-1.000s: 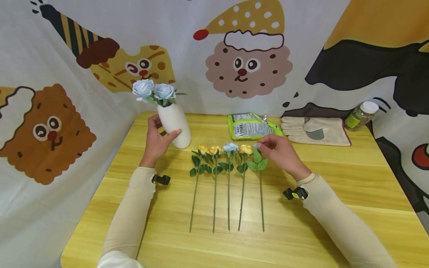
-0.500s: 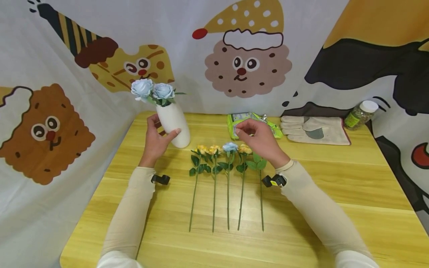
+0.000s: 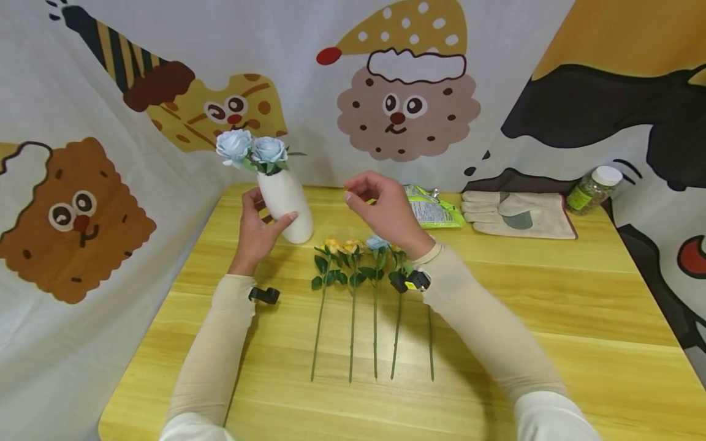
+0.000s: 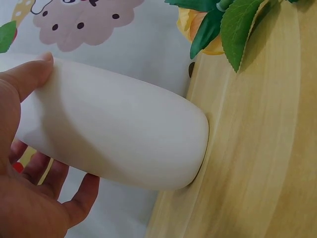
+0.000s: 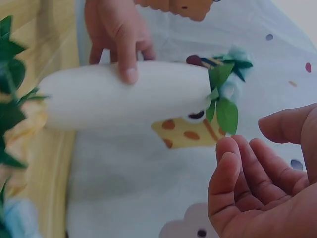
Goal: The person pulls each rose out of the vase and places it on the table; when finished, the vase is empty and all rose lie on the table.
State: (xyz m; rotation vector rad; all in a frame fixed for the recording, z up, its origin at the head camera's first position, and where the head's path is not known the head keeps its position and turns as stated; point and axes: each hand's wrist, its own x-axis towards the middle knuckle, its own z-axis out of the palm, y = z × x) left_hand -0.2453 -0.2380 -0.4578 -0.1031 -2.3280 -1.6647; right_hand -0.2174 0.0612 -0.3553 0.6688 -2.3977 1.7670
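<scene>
A white vase (image 3: pixel 289 205) stands at the back left of the table, with two light blue roses (image 3: pixel 270 150) in its mouth. My left hand (image 3: pixel 258 236) holds its side, thumb in front and fingers around behind, as the left wrist view also shows. To the right of the vase, my right hand (image 3: pixel 386 208) is raised above the table with fingers loosely bent. Thumb and fingertips are apart and nothing is between them in the right wrist view. Below lie several long-stemmed artificial roses in a row, among them a yellow rose (image 3: pixel 331 246) and a blue rose (image 3: pixel 377 243). My right forearm hides the rightmost bloom.
Along the back of the wooden table (image 3: pixel 551 294) lie a green packet (image 3: pixel 436 211), partly behind my right hand, and a pair of work gloves (image 3: pixel 515 214). A white-lidded jar (image 3: pixel 594 190) stands in the back right corner. A cartoon-printed cloth (image 3: pixel 309 73) hangs behind.
My right hand has left the rightmost rose and moved left and upward, toward the vase, without a flower. The left hand and vase have stayed in place.
</scene>
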